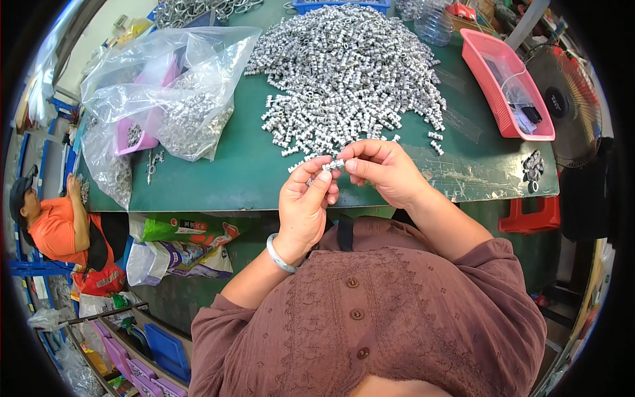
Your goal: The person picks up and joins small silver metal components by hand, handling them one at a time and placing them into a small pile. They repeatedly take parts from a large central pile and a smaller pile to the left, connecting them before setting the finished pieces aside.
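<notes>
Both my hands meet at the near edge of the green table (218, 185), in front of a big heap of small silvery metal fittings (350, 66). Between the thumb and fingers of my left hand (305, 202) is one such metal fitting (333, 165), short and ridged like a little tube. My right hand (385, 171) pinches the same piece at its right end with thumb and forefinger. Loose fittings from the heap's front lie just beyond my fingertips. Whether a second small part sits under my right fingertips I cannot tell.
Clear plastic bags (198, 119) with metal parts and a purple scoop (135, 135) lie at left. On the right stand a pink basket (506, 86), a pile of dark rings (532, 169) and a fan (562, 102). A co-worker in orange (63, 228) sits at far left.
</notes>
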A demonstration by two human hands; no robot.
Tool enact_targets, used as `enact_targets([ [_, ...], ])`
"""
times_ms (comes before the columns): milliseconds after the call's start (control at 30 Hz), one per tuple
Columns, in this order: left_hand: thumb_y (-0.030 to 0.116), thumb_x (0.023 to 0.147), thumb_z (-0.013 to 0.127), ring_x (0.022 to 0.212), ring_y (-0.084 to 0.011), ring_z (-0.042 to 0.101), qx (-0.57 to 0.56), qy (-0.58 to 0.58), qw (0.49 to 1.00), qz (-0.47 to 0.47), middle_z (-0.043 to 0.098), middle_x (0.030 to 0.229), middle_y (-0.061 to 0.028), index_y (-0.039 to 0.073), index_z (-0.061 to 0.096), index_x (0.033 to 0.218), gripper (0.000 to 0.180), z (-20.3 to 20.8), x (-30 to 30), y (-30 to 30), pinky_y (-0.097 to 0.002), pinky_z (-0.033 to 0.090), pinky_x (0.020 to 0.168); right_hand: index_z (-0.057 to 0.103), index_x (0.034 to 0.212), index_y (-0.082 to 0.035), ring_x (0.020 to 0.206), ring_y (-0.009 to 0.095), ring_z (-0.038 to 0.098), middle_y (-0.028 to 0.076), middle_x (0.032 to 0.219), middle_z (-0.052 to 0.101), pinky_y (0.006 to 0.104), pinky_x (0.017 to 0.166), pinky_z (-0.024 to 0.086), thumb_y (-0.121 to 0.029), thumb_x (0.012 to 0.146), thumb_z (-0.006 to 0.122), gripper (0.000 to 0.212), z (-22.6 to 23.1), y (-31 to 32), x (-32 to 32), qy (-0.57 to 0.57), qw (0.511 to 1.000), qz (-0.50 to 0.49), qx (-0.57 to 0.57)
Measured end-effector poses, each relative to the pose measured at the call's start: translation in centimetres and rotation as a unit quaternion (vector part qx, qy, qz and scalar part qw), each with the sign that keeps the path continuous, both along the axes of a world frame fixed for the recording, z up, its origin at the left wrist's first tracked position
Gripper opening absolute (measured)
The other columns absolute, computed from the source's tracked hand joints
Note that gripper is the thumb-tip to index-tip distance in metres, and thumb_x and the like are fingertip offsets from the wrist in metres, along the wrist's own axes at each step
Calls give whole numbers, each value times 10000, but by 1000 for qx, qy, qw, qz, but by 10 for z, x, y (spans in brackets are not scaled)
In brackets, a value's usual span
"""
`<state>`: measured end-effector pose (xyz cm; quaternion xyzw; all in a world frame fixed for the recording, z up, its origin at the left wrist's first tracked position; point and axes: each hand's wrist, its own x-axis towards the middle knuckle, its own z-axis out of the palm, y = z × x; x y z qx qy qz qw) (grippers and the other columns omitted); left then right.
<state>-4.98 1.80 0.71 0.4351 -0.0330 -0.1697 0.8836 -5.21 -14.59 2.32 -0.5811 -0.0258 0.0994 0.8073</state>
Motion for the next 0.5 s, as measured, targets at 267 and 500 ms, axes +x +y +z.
enact_targets([
  [267, 55, 864, 527, 658, -77, 507, 20, -18, 1000, 13, 587, 856, -56, 5, 537, 1062, 205, -1, 1, 1, -191, 418, 570, 615, 919, -35, 639, 60, 497, -4, 772, 593, 190, 571, 408, -110, 796, 615, 144, -1, 1, 3, 12, 999, 7, 35],
  [500, 56, 861, 535, 654, -67, 510, 52, -43, 997, 27, 598, 863, -56, 10, 547, 1059, 204, 1, -1, 5, -181, 418, 569, 615, 912, -38, 638, 64, 501, -6, 768, 589, 192, 576, 408, -102, 794, 622, 135, -2, 3, 3, 34, 998, 14, 53],
])
